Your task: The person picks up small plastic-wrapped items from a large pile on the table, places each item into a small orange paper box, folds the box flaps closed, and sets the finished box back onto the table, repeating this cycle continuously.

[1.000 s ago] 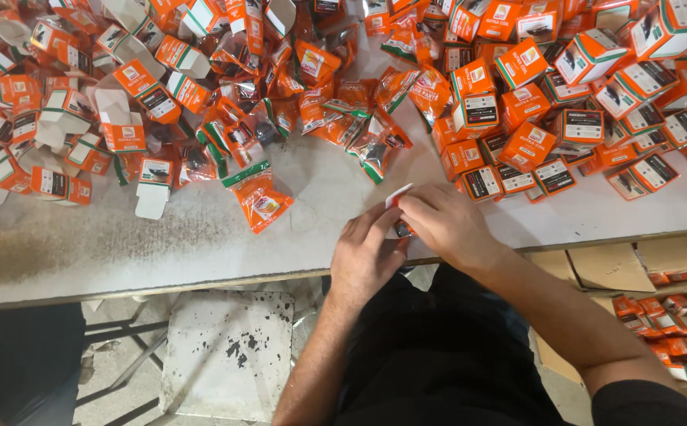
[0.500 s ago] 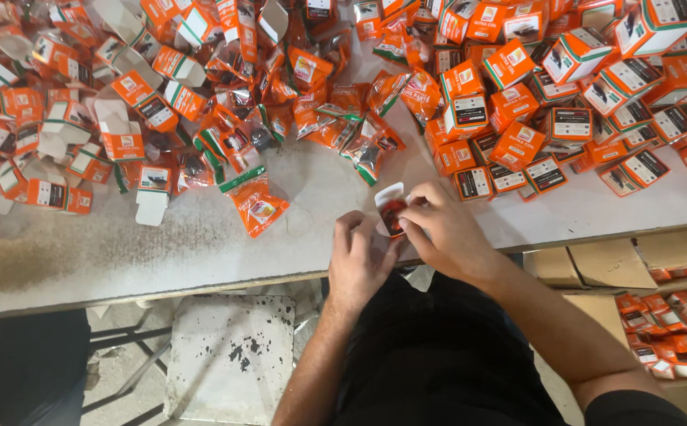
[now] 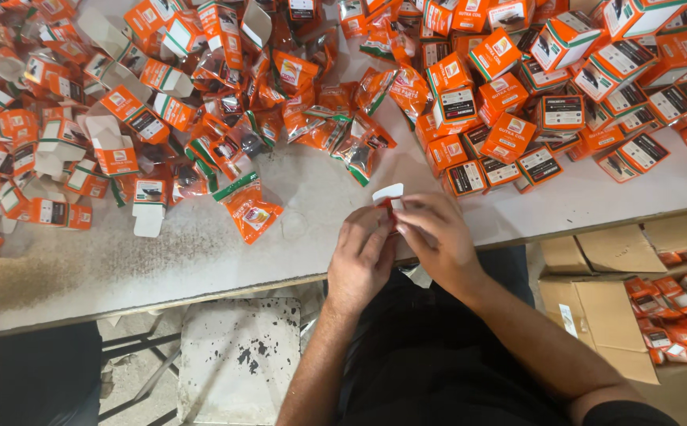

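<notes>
My left hand (image 3: 361, 256) and my right hand (image 3: 436, 237) meet over the front edge of the white table (image 3: 162, 252). Together they grip a small orange carton (image 3: 389, 199) whose white end flap stands open above my fingers. Most of the carton is hidden between my hands. A loose orange plastic pouch (image 3: 250, 207) lies on the table just left of my hands. Closed orange cartons (image 3: 509, 138) are heaped to the upper right, an arm's reach away.
Open flat cartons and orange pouches (image 3: 106, 134) cover the table's left and back. A brown cardboard box (image 3: 635, 308) with packed orange cartons stands on the floor at the right. A spotted white stool top (image 3: 237, 355) sits under the table edge.
My hands have stayed at the table edge, shifting slightly left. The carton has come up between my fingers and its white flap now shows open.
</notes>
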`<state>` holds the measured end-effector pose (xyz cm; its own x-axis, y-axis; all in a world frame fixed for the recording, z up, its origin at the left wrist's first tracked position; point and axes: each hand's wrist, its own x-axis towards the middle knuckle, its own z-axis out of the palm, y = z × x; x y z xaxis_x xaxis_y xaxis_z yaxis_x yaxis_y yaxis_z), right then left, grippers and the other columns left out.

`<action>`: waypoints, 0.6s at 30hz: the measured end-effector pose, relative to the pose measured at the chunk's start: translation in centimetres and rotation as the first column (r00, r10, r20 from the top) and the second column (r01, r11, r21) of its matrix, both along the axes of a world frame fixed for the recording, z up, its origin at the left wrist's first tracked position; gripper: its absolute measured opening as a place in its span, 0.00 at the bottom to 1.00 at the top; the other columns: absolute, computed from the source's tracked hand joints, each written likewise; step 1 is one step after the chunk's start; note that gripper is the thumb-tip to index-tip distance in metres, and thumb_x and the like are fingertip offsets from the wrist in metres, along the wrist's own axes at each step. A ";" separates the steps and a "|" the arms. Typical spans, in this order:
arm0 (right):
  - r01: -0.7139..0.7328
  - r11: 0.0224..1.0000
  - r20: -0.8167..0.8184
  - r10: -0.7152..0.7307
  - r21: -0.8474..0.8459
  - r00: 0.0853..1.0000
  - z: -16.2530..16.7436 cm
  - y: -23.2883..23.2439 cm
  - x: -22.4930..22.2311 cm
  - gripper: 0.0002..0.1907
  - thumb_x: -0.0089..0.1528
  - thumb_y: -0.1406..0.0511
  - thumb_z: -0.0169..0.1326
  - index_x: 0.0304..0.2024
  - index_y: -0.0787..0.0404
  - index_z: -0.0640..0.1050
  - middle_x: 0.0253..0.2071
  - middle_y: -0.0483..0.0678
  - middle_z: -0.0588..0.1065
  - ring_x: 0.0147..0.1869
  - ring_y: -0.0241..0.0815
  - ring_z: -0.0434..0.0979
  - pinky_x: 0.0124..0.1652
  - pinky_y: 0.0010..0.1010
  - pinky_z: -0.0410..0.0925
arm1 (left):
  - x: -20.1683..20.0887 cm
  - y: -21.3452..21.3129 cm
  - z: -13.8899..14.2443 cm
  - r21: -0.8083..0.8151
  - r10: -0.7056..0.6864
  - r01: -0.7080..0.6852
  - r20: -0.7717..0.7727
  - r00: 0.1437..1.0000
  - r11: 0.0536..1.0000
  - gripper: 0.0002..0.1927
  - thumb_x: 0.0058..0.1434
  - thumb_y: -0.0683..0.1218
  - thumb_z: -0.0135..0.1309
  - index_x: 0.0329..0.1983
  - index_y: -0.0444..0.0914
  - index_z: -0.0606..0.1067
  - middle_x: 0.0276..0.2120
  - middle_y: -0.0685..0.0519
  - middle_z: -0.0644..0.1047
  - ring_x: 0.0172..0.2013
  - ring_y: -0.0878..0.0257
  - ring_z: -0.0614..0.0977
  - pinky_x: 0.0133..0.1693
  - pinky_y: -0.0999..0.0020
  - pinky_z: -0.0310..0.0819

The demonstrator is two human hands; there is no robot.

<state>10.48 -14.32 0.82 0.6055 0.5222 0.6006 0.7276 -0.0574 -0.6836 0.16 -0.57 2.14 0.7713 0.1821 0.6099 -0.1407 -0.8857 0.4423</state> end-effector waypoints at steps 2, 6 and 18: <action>0.029 1.000 -0.187 -0.029 -0.002 0.982 -0.2 0.6 -0.1 0.18 0.57 0.74 0.64 0.49 0.61 0.77 0.53 0.55 0.73 0.51 0.48 0.76 0.49 0.33 0.71 | 0.0 -0.3 -0.2 -0.078 0.033 -0.037 -0.044 0.998 0.996 0.20 0.53 0.36 0.66 0.50 0.37 0.78 0.56 0.45 0.72 0.55 0.49 0.80 0.49 0.60 0.80; 0.052 0.999 -0.152 -0.050 0.004 0.987 0.1 1.7 -0.1 0.18 0.58 0.73 0.63 0.50 0.62 0.75 0.54 0.51 0.75 0.54 0.49 0.77 0.52 0.33 0.71 | -0.1 -0.2 -0.6 -0.117 0.041 -0.047 -0.052 0.998 0.992 0.17 0.56 0.37 0.65 0.49 0.38 0.77 0.58 0.47 0.70 0.53 0.51 0.83 0.49 0.61 0.84; -0.197 0.961 -0.631 0.030 -0.196 0.775 0.5 0.5 2.3 0.25 0.60 0.69 0.62 0.59 0.59 0.72 0.49 0.48 0.74 0.44 0.43 0.77 0.39 0.32 0.69 | 0.0 0.3 -1.3 -0.222 -0.036 0.021 -0.064 0.997 0.975 0.17 0.54 0.38 0.68 0.44 0.37 0.75 0.59 0.44 0.73 0.50 0.49 0.83 0.48 0.58 0.82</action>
<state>12.82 -13.83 1.29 0.7270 0.6858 -0.0339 0.1646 -0.2220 -0.9610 0.16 -0.23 0.83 0.8159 0.2840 0.5036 -0.1279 -0.7608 0.6362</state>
